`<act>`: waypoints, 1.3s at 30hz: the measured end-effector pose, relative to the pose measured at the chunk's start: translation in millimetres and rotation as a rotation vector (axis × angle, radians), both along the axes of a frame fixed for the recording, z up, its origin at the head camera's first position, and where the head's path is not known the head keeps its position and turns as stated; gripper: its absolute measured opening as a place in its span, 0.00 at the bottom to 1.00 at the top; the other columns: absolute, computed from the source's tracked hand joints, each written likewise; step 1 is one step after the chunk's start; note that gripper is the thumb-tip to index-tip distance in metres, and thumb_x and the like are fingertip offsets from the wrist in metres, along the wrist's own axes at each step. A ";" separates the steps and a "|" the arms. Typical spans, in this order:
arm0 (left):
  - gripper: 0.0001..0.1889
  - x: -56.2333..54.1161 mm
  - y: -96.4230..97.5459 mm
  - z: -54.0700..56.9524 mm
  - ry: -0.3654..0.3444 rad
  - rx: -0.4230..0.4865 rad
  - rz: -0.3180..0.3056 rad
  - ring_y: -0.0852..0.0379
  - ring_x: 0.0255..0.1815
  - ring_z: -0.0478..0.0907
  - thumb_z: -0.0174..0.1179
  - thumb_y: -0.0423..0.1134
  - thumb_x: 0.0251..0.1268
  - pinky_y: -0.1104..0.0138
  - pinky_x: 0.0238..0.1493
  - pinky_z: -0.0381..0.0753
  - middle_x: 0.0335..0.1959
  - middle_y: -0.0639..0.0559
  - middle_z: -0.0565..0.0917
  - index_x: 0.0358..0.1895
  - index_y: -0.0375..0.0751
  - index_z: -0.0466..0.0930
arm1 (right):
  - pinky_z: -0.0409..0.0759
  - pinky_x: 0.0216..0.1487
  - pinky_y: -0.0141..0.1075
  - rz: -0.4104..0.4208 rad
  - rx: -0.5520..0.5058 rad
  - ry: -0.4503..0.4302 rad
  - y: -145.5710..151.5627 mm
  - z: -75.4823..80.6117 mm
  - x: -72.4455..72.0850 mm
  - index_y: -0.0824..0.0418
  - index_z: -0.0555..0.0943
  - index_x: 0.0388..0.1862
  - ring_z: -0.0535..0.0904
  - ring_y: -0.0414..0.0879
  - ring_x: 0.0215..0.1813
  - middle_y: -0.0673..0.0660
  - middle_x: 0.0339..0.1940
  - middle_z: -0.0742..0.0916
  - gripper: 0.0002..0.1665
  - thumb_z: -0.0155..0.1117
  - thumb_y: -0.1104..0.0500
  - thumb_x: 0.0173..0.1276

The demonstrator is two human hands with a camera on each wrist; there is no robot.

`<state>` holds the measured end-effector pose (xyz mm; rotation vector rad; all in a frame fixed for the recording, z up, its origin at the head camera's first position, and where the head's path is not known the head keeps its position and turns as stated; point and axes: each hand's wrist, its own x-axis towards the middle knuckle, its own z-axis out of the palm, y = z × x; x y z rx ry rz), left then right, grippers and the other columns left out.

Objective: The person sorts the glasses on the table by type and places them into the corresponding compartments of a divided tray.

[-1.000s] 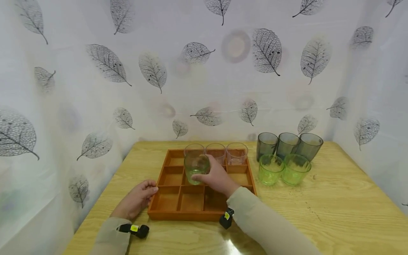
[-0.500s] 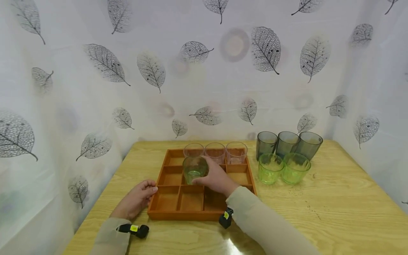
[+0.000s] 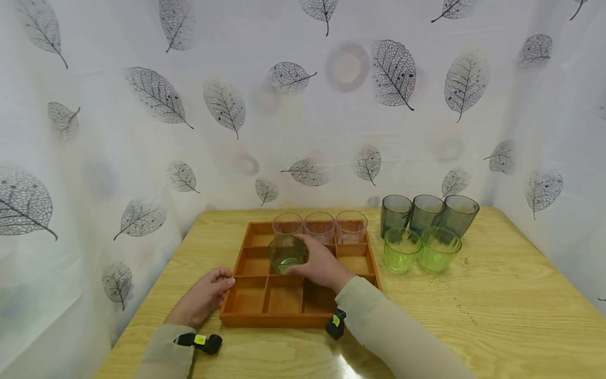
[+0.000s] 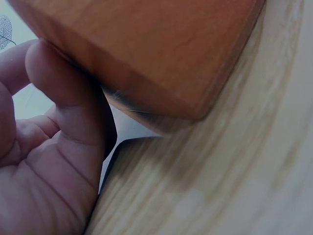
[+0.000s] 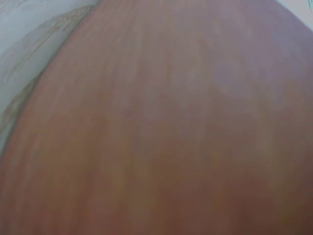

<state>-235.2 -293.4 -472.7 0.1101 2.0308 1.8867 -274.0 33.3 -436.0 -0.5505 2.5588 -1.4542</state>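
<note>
My right hand point(image 3: 322, 263) holds a green glass point(image 3: 286, 258) between thumb and fingers, at the middle row of a wooden compartment tray point(image 3: 265, 320). Whether the glass touches the compartment floor cannot be told. My left hand point(image 3: 203, 296) lies along the tray's left side, its fingers loosely bent and touching the outer wall. That contact shows close up in the left wrist view, where the hand point(image 4: 54, 147) meets the brown tray wall point(image 4: 146, 54). Several clear pinkish glasses point(image 3: 351, 229) stand in the back row. Blurred brown wood point(image 5: 156, 122) fills most of the right wrist view.
Right of the tray, two green glasses point(image 3: 401, 255) stand on the wooden table point(image 3: 502, 295). Behind them is a row of taller grey glasses point(image 3: 396, 217). A white curtain point(image 3: 293, 126) with leaf prints hangs behind and at both sides.
My right hand has lowered the green glass and brought it slightly left, deeper into the tray's middle row. My left hand has stayed at the tray's side.
</note>
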 end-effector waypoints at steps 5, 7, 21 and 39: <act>0.10 -0.3 0.1 -0.3 -0.006 0.001 0.002 0.60 0.27 0.67 0.55 0.39 0.79 0.69 0.29 0.72 0.33 0.52 0.71 0.50 0.38 0.66 | 0.76 0.61 0.52 -0.008 -0.014 -0.014 0.6 0.3 1.8 0.57 0.63 0.77 0.77 0.54 0.61 0.58 0.67 0.77 0.52 0.79 0.47 0.60; 0.10 -0.6 0.1 -0.2 -0.009 0.003 0.004 0.60 0.27 0.67 0.55 0.39 0.79 0.69 0.29 0.72 0.33 0.53 0.71 0.50 0.38 0.66 | 0.76 0.61 0.52 -0.013 -0.020 -0.016 1.1 0.7 3.0 0.56 0.63 0.77 0.77 0.54 0.62 0.58 0.67 0.77 0.52 0.79 0.47 0.60; 0.10 -1.0 0.4 0.9 -0.021 0.016 0.018 0.59 0.27 0.68 0.55 0.39 0.79 0.69 0.29 0.71 0.33 0.53 0.71 0.51 0.38 0.66 | 0.69 0.68 0.52 0.008 -0.145 -0.036 7.7 5.5 5.6 0.57 0.61 0.79 0.69 0.57 0.72 0.56 0.76 0.68 0.49 0.74 0.48 0.66; 0.08 0.2 1.0 0.3 -0.034 0.027 0.020 0.61 0.27 0.67 0.55 0.38 0.78 0.69 0.29 0.71 0.32 0.54 0.71 0.49 0.40 0.67 | 0.66 0.71 0.49 -0.016 -0.220 0.007 27.3 25.7 16.5 0.48 0.61 0.80 0.68 0.51 0.73 0.50 0.74 0.72 0.54 0.75 0.37 0.60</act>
